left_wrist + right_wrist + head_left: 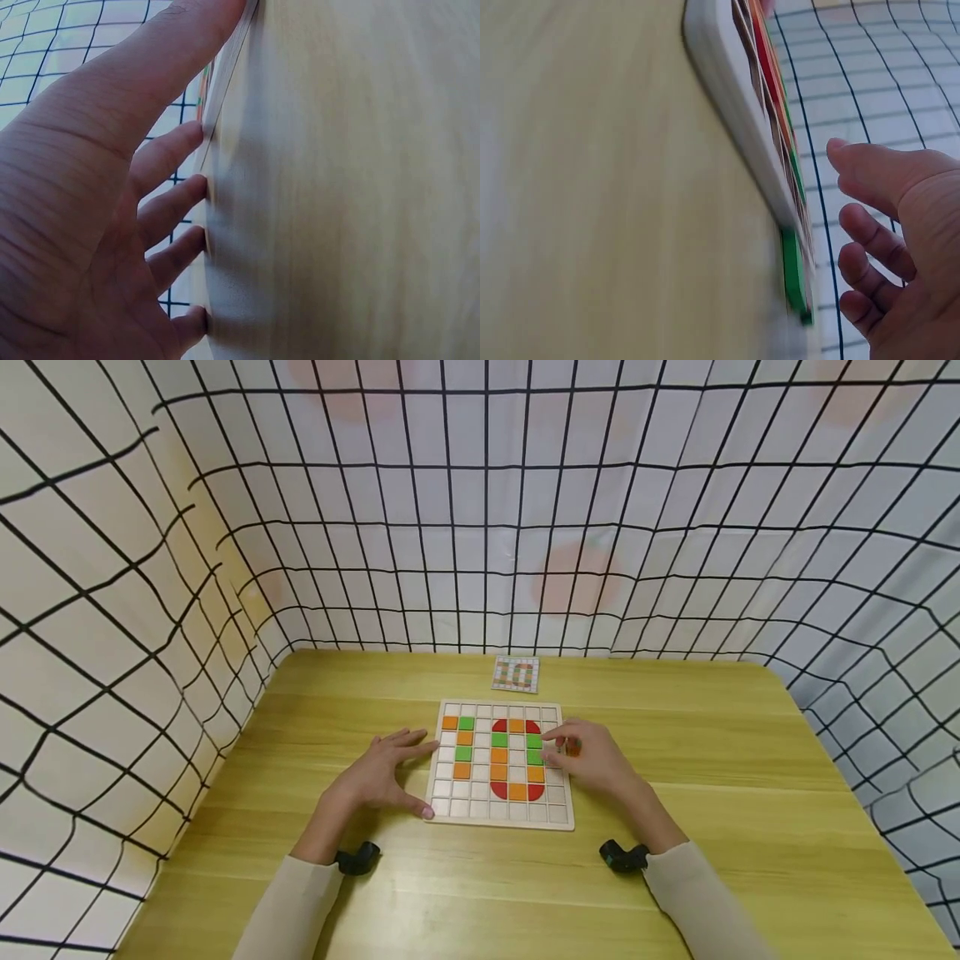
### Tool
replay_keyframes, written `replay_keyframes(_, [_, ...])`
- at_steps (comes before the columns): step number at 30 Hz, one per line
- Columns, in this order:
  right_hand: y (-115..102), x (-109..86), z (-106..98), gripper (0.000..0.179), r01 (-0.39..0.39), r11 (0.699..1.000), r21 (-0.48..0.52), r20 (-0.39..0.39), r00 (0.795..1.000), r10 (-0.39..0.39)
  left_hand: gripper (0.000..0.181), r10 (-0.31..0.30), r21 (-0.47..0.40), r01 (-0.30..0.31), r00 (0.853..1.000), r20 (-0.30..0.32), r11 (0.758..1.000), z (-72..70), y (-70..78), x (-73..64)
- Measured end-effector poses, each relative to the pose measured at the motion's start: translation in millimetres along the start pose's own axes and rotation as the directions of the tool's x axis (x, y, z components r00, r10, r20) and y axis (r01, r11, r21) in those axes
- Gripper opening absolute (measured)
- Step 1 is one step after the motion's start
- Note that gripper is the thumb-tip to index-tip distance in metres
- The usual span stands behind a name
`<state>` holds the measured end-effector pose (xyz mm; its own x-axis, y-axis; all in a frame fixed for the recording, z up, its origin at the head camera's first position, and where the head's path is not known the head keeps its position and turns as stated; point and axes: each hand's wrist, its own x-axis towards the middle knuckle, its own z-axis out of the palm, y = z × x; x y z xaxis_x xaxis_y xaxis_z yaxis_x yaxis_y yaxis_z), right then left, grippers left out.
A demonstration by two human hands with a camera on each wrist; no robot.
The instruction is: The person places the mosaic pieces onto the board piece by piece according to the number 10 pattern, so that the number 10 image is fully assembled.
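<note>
A pale wooden grid board [480,812] lies on the table, with coloured tiles set in its squares. On its left side, orange and green tiles [464,753] form a "1". On its right, red, orange and green tiles [498,756] form a "0". My left hand [378,772] is spread along the board's left edge, thumb at the near corner and fingertips at the side. Over the right edge is my right hand [596,760], thumb and forefinger apart beside the green tiles of the "0". An orange piece [573,747] shows beneath its fingers. A green piece [793,274] is by the board's edge in the right wrist view.
Behind the board lies a small card [515,674] printed with a similar "10" pattern. Black wire mesh [486,527] encloses the back and sides of the wooden table [480,893], with pale sheeting behind it.
</note>
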<state>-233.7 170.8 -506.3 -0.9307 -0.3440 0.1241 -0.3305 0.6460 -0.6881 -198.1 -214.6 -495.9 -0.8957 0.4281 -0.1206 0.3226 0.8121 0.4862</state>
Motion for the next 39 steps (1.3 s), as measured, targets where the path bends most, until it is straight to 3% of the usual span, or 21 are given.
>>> replay_keyframes(10, [31, -13.1, -22, 0.024, -0.054, 0.998, -0.036, -0.053, 0.997, 0.052, 0.114, 0.002, 0.006, -0.002, 1.000, -0.002, 1.000, 0.5, 0.4, -1.4])
replay_keyframes(23, [56, -26.3, -37, 0.032, -0.110, 0.993, -0.042, -0.038, 0.993, 0.109, 0.115, 0.031, 0.001, -0.031, 0.999, -0.012, 1.000, 0.8, -1.8, -1.1])
replay_keyframes(29, [63, -34.6, -45, 0.032, -0.079, 0.996, -0.048, -0.052, 0.996, 0.077, 0.115, 0.028, 0.001, -0.028, 1.000, -0.012, 1.000, -1.1, -1.6, -0.8])
replay_keyframes(39, [68, -41.2, -48, 0.047, -0.114, 0.993, -0.016, 0.018, 0.993, 0.115, 0.114, 0.019, -0.002, -0.019, 1.000, -0.004, 1.000, -0.3, 0.3, -1.6])
